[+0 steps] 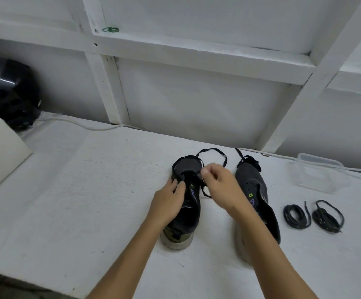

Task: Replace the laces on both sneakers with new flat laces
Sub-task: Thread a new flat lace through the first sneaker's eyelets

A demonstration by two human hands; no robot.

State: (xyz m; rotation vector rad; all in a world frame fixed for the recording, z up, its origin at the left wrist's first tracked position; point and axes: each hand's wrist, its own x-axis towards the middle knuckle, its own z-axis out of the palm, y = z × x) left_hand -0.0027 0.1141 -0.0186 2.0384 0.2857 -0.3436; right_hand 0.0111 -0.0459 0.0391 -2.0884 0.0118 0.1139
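Note:
Two dark grey sneakers stand on the white table, toes pointing away from me. On the left sneaker [188, 167] a flat black lace [213, 150] loops out past the toe. My left hand [171, 199] holds that sneaker's left side near the eyelets, fingers pinching the lace there. My right hand [220, 184] pinches the lace over the sneaker's right side. The right sneaker [253, 184] stands beside it, a black lace [248, 160] bunched at its toe. Two coiled black laces [295, 215] [328, 216] lie to the right of the shoes.
A clear plastic container [319, 175] sits at the back right. A white cable [84, 125] runs along the wall. A black helmet [7, 93] and a beige box [0, 154] are at the far left. The table's front edge [35, 283] is at lower left.

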